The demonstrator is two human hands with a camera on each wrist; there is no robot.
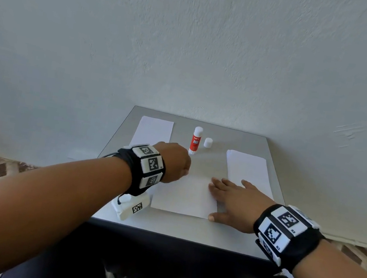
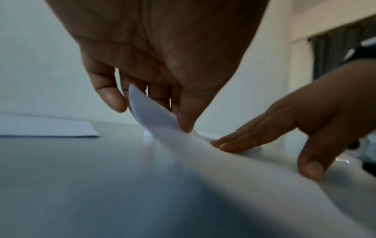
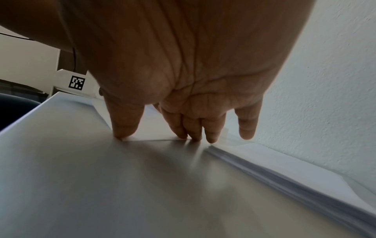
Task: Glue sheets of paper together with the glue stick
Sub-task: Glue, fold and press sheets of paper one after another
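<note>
A white sheet of paper (image 1: 184,195) lies at the middle of the grey table (image 1: 164,229). My left hand (image 1: 174,161) pinches its far left corner (image 2: 150,112) between thumb and fingers and lifts it a little. My right hand (image 1: 230,198) lies flat with straight fingers (image 3: 195,127) pressing the sheet's right edge onto the table. An uncapped red-and-white glue stick (image 1: 195,140) stands upright behind the sheet, its white cap (image 1: 208,142) beside it on the right.
A stack of white paper (image 1: 247,172) lies at the right, close to my right hand. Another sheet (image 1: 152,132) lies at the back left. A white block with a black marker (image 1: 130,207) sits at the front left. A wall rises right behind the table.
</note>
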